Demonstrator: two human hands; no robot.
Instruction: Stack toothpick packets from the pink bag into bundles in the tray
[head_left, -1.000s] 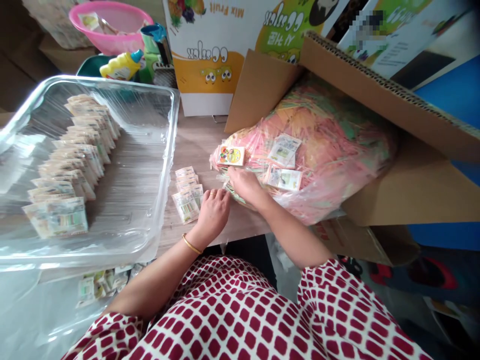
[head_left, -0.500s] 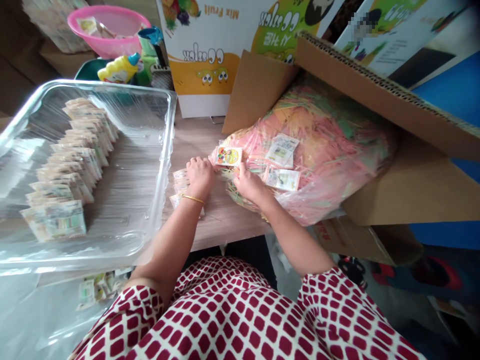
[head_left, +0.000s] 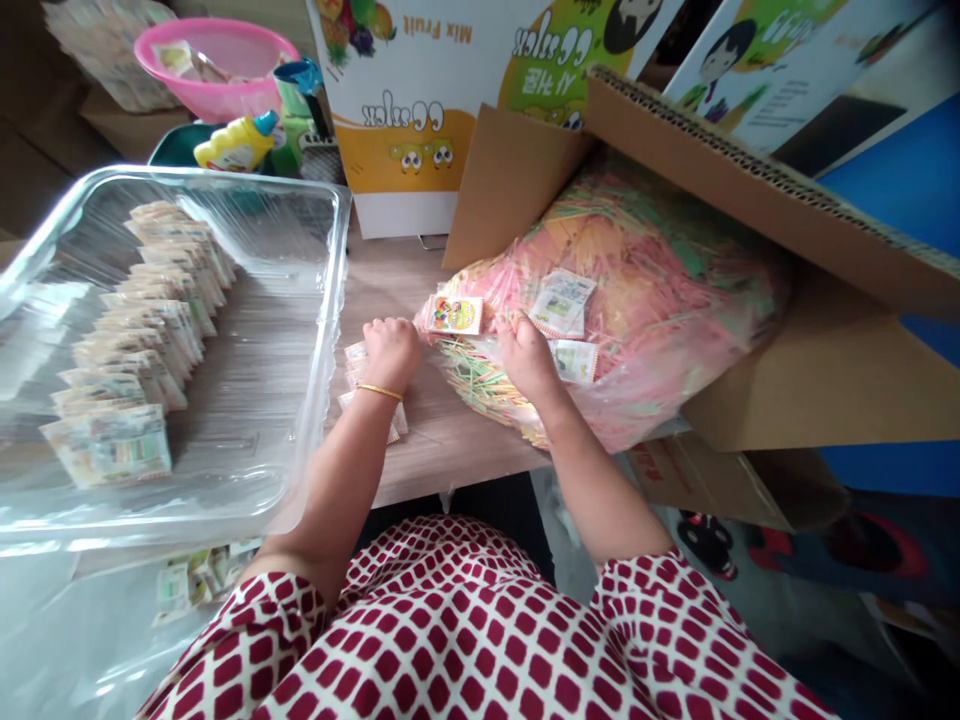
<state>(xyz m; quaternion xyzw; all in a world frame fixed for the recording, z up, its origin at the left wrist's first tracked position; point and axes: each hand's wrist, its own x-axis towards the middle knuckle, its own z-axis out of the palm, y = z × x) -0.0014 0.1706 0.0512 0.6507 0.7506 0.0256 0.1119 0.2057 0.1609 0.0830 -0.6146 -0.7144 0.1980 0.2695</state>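
My left hand (head_left: 392,353) rests curled over a small stack of printed sachets (head_left: 373,402), hiding most of it. My right hand (head_left: 527,358) is pinched at the opening of a pink-tinted plastic bag (head_left: 645,290) stuffed with thin pink, orange and green strips. Loose strips (head_left: 472,380) spill out below my fingers. Three sachets lie on the bag: a colourful one (head_left: 454,314) left of my right hand, a pale one (head_left: 561,303) above it, and another (head_left: 575,360) touching its right side.
A clear plastic tray (head_left: 328,300) on the wooden tabletop (head_left: 442,445) holds long overlapping rows of sachets. Behind stand a pink basin (head_left: 202,60), a yellow squeeze bottle (head_left: 238,143) and printed display cards. A cardboard box flap (head_left: 750,170) rises right. Loose sachets (head_left: 199,585) lie below the tray.
My left hand has moved up from beside the sachet stack to lie over it. My right hand has shifted right and farther into the bag's opening.
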